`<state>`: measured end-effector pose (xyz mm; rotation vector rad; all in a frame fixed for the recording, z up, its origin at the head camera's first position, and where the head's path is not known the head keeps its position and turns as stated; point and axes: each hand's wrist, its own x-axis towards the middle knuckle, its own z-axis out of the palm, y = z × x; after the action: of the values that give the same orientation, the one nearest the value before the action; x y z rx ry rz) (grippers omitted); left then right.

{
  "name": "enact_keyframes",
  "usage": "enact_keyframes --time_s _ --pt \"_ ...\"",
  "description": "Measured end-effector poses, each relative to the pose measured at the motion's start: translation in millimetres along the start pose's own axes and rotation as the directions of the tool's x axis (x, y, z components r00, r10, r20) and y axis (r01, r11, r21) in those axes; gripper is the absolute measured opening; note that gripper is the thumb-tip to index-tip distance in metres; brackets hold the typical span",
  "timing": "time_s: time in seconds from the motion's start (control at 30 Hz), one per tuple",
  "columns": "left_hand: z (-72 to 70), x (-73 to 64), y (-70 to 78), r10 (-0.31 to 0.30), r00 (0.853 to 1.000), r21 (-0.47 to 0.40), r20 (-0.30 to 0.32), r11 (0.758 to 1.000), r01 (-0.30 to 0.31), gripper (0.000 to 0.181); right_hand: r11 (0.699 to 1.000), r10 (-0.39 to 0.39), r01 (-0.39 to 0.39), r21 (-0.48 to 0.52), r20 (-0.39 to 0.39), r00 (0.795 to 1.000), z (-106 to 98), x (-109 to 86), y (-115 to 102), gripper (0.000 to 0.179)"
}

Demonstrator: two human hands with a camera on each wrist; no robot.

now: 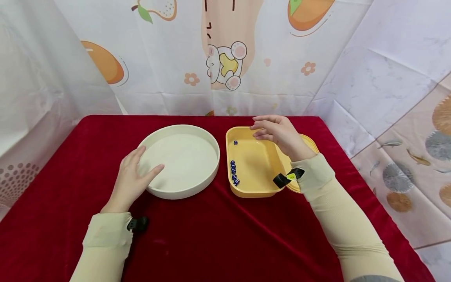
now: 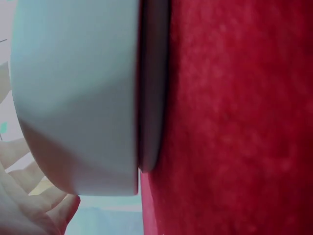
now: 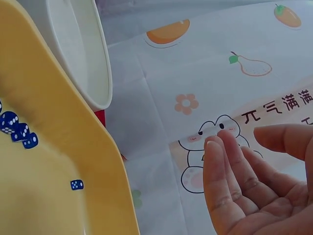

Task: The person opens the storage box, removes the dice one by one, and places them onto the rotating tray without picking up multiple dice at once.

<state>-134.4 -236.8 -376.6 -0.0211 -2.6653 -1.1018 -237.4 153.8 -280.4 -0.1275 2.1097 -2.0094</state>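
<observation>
My left hand (image 1: 132, 176) is at the left side of a round white tray (image 1: 179, 194), fingers along its rim and thumb stretched out over its inside. In the left wrist view, the fingers (image 2: 36, 205) show beside the tray's outer wall (image 2: 78, 98). My right hand (image 1: 278, 133) is raised over the back right of a yellow rectangular box (image 1: 251, 156), fingers loosely bent and holding nothing. Several blue dice (image 1: 233, 170) with white dots lie along the box's left wall. A single die (image 3: 77, 184) lies apart, near the back left corner.
A yellow lid (image 1: 309, 143) lies right of the box, partly hidden by the box and my right arm. Red cloth (image 1: 197, 235) covers the table. A printed white curtain (image 1: 169, 78) hangs behind its far edge.
</observation>
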Motion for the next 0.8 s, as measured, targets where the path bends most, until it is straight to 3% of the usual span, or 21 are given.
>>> enact_keyframes --time_s 0.3,0.5,0.8 --pt "-2.5 -0.1 -13.3 -0.068 0.995 -0.008 0.069 0.998 0.069 0.101 1.000 0.019 -0.019 -0.006 0.021 1.000 11.1 10.4 -1.1 0.037" --pt "-3.4 0.4 -18.5 -0.114 0.984 0.030 0.137 0.993 0.111 0.115 0.999 0.047 -0.049 0.024 0.058 0.997 16.6 18.5 -0.3 0.040" --pt "-4.6 -0.2 -18.4 -0.155 0.965 0.077 0.210 0.987 0.142 0.128 0.995 0.077 -0.079 0.058 0.040 0.996 17.6 33.9 10.8 0.036"
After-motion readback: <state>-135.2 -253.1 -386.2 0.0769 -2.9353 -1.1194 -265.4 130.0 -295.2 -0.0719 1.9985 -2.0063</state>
